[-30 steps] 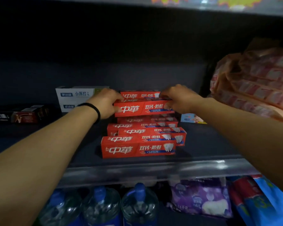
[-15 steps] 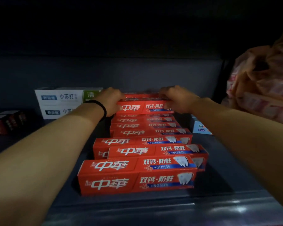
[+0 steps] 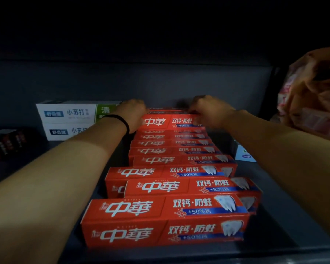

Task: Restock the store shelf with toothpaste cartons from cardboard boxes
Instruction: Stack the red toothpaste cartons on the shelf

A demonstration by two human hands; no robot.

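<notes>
Both hands at back of dark grey shelf (image 3: 286,221). Top red toothpaste carton (image 3: 170,121) sits on rear stack, long axis running left-right across shelf. Left hand (image 3: 133,115), black band on wrist, curled on carton's left end; right hand (image 3: 208,110) curled over right end, fingers pinching top edge. Carton betw. hands, each equally near. Row of same red cartons (image 3: 166,221) runs fwd to shelf lip. White cartons (image 3: 69,113) just left, wrapped orange bundle (image 3: 312,96) well right. Next, prob.: square carton onto stack.
</notes>
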